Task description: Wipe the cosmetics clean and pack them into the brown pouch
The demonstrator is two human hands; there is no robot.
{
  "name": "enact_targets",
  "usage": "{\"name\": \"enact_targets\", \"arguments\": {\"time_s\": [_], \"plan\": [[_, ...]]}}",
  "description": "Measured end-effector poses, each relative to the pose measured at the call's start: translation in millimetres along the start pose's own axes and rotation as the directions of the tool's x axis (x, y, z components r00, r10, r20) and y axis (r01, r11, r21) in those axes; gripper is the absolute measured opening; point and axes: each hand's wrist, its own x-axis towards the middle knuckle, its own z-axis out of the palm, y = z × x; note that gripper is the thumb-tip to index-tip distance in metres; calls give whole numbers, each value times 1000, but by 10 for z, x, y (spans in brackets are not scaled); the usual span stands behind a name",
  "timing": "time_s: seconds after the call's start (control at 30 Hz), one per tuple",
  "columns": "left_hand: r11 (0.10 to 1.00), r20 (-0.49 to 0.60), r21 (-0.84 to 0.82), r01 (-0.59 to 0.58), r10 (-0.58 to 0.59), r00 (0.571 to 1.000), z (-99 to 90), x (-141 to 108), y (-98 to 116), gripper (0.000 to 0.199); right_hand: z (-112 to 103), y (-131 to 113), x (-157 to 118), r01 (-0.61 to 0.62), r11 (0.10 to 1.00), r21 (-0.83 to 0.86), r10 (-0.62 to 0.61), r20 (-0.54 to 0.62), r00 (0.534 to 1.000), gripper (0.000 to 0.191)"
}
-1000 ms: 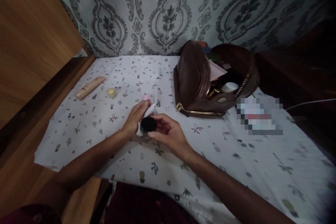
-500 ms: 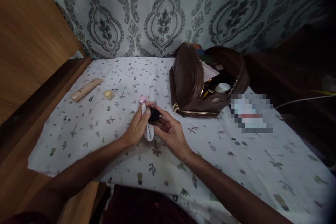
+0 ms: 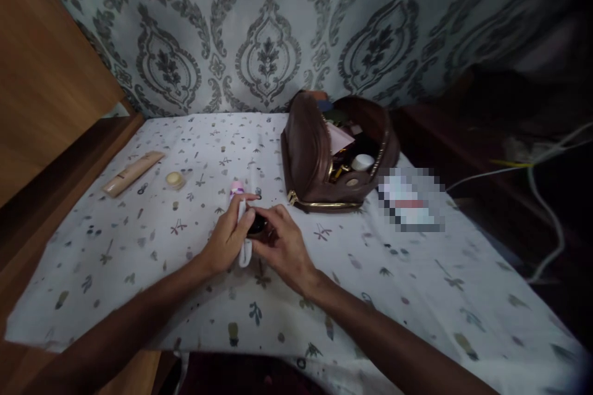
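Note:
My left hand point(image 3: 226, 239) is closed round a folded white cloth point(image 3: 245, 255), its thumb against a small black round container point(image 3: 256, 224). The fingers of my right hand point(image 3: 288, 252) grip that container from the other side, so its lower part is hidden. Just beyond my left fingers is a bottle or tube with a pink top point(image 3: 236, 187), partly covered by the hand. To the left lie a beige squeeze tube point(image 3: 133, 174) and a small jar with a cream-yellow lid point(image 3: 175, 180).
An unzipped brown bag point(image 3: 303, 154) stands at the back right, with a white round lid point(image 3: 362, 163) and other items inside. Beside it is a blurred-out item point(image 3: 412, 200). A patterned cloth point(image 3: 185, 296) covers the table; a wooden cabinet point(image 3: 55, 62) borders the left.
The view has shifted, so the bag and table items appear further left, and a white paper shows at the top. My right fingers have closed further over the black container.

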Motion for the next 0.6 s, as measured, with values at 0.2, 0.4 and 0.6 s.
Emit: {"name": "enact_targets", "arguments": {"time_s": [0.2, 0.4, 0.6], "plan": [[1000, -94, -22, -4, 2, 996, -47, -5, 63, 40, -89, -133, 24, -51, 993, 102, 36, 148, 988, 54], [988, -60, -126, 92, -101, 993, 29, 145, 238, 40, -438, -243, -24, 29, 998, 60, -44, 281, 959, 64], [986, 239, 64, -152, 133, 962, 225, 514, 696, 38, -1030, -416, -148, 28, 995, 97, -39, 108, 993, 49]]}}
